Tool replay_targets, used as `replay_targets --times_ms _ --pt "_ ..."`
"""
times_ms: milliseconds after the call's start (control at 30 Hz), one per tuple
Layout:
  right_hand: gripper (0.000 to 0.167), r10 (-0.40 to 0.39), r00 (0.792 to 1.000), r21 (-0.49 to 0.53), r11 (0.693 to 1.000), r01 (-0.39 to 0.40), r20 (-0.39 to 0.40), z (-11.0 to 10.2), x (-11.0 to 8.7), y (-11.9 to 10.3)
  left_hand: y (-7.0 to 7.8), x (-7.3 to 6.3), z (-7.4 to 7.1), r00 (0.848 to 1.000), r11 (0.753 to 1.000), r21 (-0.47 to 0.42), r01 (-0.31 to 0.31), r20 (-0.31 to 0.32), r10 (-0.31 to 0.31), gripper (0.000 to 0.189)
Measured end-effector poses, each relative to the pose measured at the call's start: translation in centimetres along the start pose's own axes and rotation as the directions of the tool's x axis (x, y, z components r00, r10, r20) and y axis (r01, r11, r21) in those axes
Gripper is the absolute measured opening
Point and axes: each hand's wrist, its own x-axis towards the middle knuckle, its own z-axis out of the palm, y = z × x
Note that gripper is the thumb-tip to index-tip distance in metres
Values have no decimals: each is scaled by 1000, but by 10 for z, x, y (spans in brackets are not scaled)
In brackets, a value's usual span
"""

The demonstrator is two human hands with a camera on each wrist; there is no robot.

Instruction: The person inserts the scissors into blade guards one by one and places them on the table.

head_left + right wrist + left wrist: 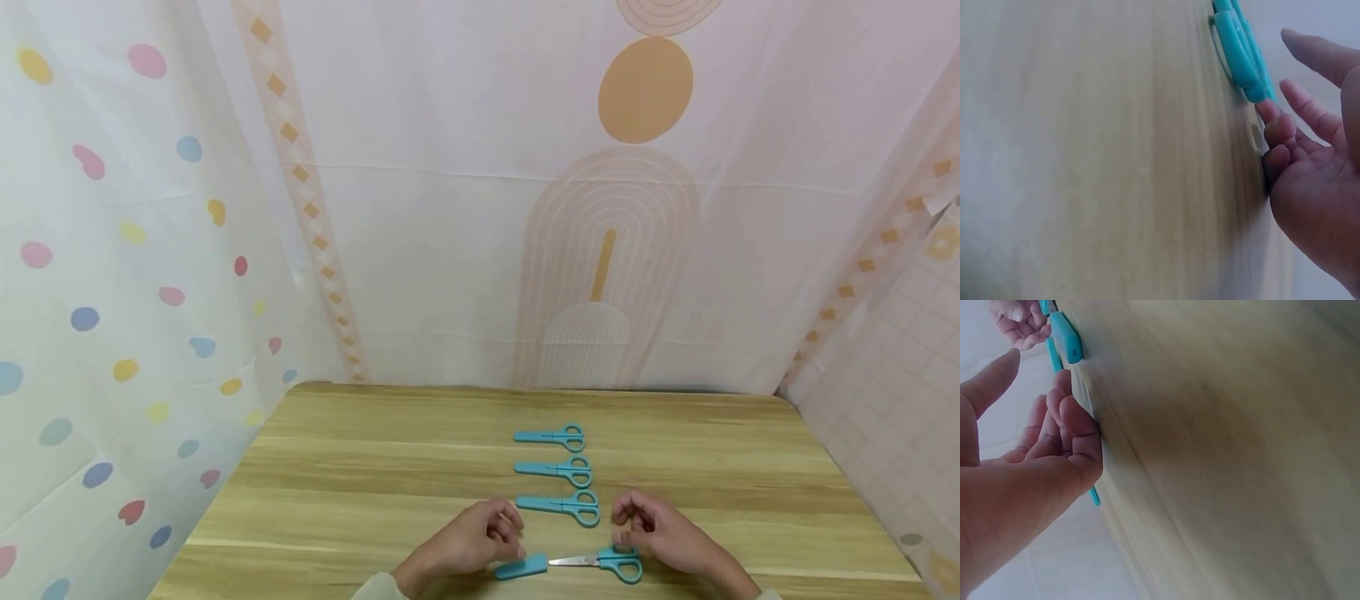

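Observation:
A pair of scissors with teal handles (621, 564) lies on the wooden table near its front, its metal blades (574, 562) bare and pointing left. Just off the blade tips is a teal blade cover (521, 567), apart from the scissors. My left hand (480, 537) rests beside the cover with loosely bent fingers and holds nothing. In the left wrist view the cover (1066, 340) lies beyond those fingers. My right hand (660, 533) is by the scissors' handles, fingers loosely bent around nothing. The right wrist view shows the handles (1238, 53) close to its fingertips; contact is unclear.
Three more teal scissors, a far one (551, 437), a middle one (555, 470) and a near one (558, 505), lie in a column behind, blades covered and pointing left. Patterned curtains (435, 250) surround the wooden table (337, 475) at the back and sides.

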Motion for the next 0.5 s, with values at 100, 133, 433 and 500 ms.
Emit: replay_targets --times_ms 100,133,433,500 --pt "28 -29 999 13 1000 28 41 0 0 2 -1 -1 0 1000 1000 -2 -2 13 2 24" --pt "29 -37 998 18 999 36 54 0 0 2 -2 -1 0 1000 1000 -6 -7 18 7 24" --pt "32 -27 993 57 998 20 115 -2 -2 4 -2 -1 2 1000 1000 -26 -5 23 5 30" --pt "33 -24 993 62 998 16 119 -1 -2 5 -2 -1 2 1000 1000 -20 10 26 -10 32"
